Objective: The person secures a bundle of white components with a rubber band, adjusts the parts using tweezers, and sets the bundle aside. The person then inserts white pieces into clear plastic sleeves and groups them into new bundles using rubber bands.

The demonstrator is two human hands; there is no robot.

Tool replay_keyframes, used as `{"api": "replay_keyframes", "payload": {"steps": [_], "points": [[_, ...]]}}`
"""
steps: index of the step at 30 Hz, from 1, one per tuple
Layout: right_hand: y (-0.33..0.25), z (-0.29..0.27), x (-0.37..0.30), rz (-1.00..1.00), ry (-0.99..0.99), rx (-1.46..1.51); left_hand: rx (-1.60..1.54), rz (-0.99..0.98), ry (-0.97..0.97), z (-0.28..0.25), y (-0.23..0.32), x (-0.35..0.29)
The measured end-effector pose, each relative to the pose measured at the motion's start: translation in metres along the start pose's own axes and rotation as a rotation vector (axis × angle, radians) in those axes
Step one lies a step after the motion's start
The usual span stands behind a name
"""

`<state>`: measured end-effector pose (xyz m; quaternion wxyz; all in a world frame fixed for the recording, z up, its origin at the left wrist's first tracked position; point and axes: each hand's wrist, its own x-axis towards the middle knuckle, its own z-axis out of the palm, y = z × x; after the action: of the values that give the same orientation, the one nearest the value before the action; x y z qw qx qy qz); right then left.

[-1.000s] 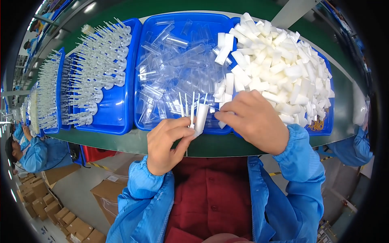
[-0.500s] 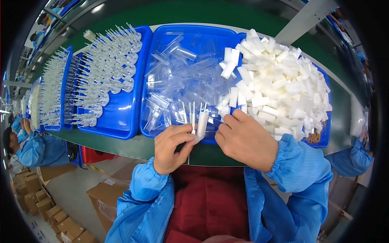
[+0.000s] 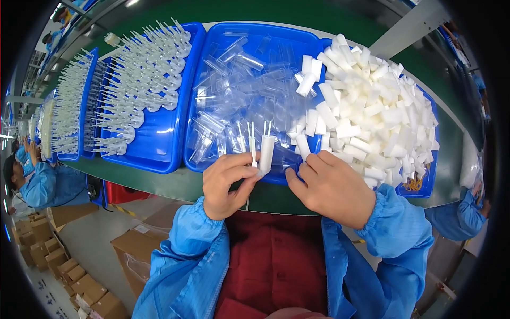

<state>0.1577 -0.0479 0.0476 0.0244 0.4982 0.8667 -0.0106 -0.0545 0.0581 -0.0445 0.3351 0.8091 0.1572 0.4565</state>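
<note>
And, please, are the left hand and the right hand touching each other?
Apart. In the head view, the blue tray and green table show in the gap between left hand and right hand.

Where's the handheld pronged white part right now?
In the head view, the pronged white part is near centre, pinched by the left hand near the front rim of the blue tray of clear plastic pieces, left of the right hand.

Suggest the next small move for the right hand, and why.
Probably bring the white block at the right hand toward the bare prongs: the left hand holds a pronged piece whose right prongs carry a white sleeve, while its left ones stand bare.
</note>
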Motion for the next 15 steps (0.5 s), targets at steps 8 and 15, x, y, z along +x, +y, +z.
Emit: {"api": "replay_keyframes", "payload": {"steps": [8,15], "points": [[-0.004,0.003,-0.007,0.057,0.005,0.052,0.029,0.015,-0.040,-0.002,0.007,0.008],[0.021,-0.008,-0.019,0.313,0.353,0.704,-0.018,0.029,-0.154,-0.005,0.025,0.013]]}}
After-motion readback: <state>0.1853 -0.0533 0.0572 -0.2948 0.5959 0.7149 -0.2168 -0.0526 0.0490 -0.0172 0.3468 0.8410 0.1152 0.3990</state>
